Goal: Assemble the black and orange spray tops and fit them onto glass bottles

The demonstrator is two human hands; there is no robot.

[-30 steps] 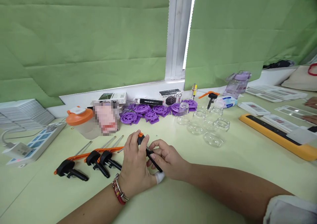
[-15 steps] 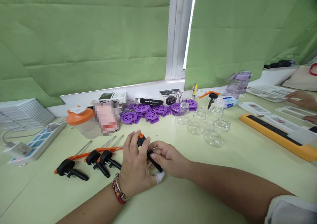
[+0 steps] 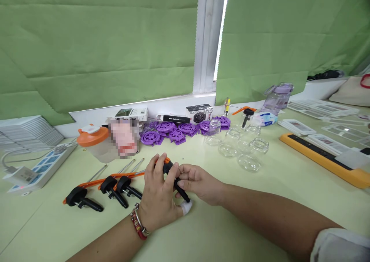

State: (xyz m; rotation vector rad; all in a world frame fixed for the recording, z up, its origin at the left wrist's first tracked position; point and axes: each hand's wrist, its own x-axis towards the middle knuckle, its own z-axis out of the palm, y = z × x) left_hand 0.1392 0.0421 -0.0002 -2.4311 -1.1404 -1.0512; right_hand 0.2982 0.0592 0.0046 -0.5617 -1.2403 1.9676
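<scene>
My left hand (image 3: 162,192), with white wrapping on the thumb tip, curls around a black-and-orange cap piece (image 3: 181,190) with a black tubular stem. It is tilted, its orange end up between my fingers and its stem pointing down toward the thumb. From the other side, my right hand (image 3: 199,185) pinches the same piece at its middle; its fingertips are partly hidden. To the left lie several like pieces, such as this black cap piece (image 3: 78,196) with an orange arm, a metal rod and a black stem.
Several clear glass jars (image 3: 250,161) stand right of centre. Purple plastic discs (image 3: 152,137) lie along the back, before small boxes (image 3: 199,113). At left are an orange-lidded cup (image 3: 92,134) and a power strip (image 3: 47,165). A yellow-and-black tool (image 3: 320,158) and flat white frames (image 3: 297,127) lie right.
My left fingers and the cap piece have shifted slightly right and down; my right hand stays on it. Another person's hands at the far right have gone out of view.
</scene>
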